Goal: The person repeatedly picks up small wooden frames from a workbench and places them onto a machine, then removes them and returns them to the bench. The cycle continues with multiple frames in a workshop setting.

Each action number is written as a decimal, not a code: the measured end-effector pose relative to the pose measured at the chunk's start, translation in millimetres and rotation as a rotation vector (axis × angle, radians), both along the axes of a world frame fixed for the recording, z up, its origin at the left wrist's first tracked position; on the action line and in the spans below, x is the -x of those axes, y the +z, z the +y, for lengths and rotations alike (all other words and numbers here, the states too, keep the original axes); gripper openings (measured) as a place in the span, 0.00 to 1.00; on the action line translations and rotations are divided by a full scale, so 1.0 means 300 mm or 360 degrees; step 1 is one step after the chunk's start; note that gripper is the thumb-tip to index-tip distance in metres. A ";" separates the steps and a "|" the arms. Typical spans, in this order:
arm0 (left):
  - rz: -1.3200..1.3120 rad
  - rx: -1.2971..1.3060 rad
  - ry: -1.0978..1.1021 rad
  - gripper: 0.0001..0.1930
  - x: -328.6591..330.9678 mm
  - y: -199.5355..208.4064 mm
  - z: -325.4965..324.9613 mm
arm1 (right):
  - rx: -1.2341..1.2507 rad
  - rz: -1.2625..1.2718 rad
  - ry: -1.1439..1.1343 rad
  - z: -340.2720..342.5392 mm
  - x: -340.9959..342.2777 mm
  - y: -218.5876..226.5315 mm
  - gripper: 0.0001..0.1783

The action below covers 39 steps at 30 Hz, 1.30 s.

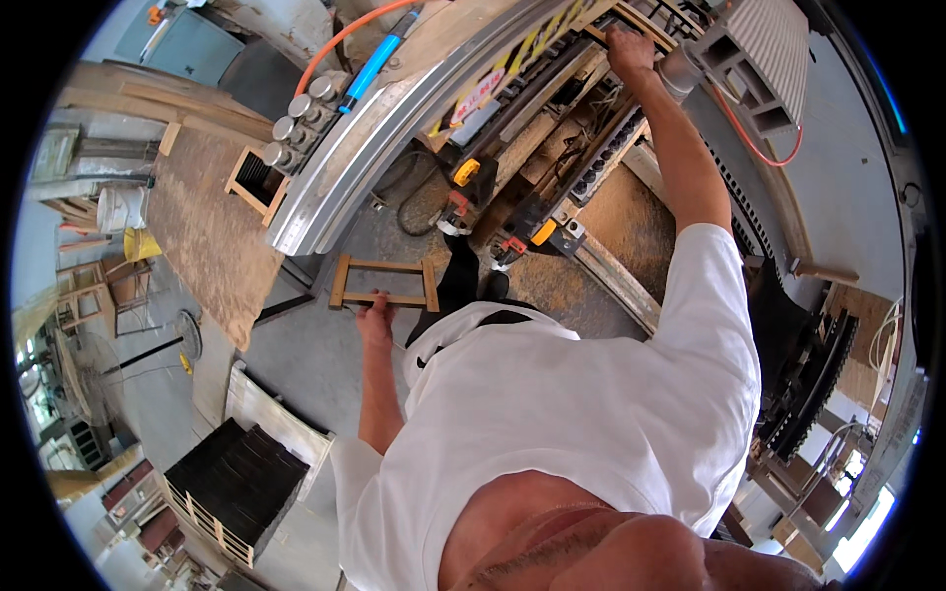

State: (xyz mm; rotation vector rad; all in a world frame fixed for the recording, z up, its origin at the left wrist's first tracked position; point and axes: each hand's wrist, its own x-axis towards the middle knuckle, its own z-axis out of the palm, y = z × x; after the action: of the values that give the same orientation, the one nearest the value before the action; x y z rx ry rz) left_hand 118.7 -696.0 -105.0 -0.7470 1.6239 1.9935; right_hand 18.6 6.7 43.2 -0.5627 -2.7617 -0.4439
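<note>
My left hand (375,319) is closed round one long bar of a small rectangular wooden frame (431,286), held out beside my leg at the left of the machine. My right arm stretches up and away over the long woodworking machine (552,138). At its far end my right hand (631,51) is closed on a wooden piece (652,28) among the machine's bars. Fingers and part of that piece are hidden, and its full shape does not show. A grey ribbed metal housing (759,64) stands just right of this hand.
Yellow and red clamp parts (466,172) jut from the machine's near end. Sawdust (631,231) covers the floor beneath. A curved metal rail (330,187) runs along the left, near a wooden table (202,227). A dark-topped crate (236,483) stands lower left.
</note>
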 end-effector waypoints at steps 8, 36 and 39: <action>0.0298 0.0285 -0.0019 0.25 -0.013 0.081 -0.125 | 0.0045 -0.0185 -0.0191 -0.034 -0.031 0.064 0.12; 0.0548 0.1362 -0.0500 0.26 1.270 0.066 -0.146 | 0.1610 0.0347 -0.0494 -1.298 -0.790 -0.080 0.11; 0.0860 0.1723 -0.0564 0.28 1.276 0.043 -0.173 | 0.1702 0.0359 -0.0569 -1.361 -0.805 -0.096 0.11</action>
State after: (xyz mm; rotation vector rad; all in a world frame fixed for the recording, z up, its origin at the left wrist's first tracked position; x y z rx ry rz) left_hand -264.2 -747.8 -92.0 -0.1698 2.9378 0.9843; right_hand 260.1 -401.5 14.2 -1.2274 -2.4664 1.0409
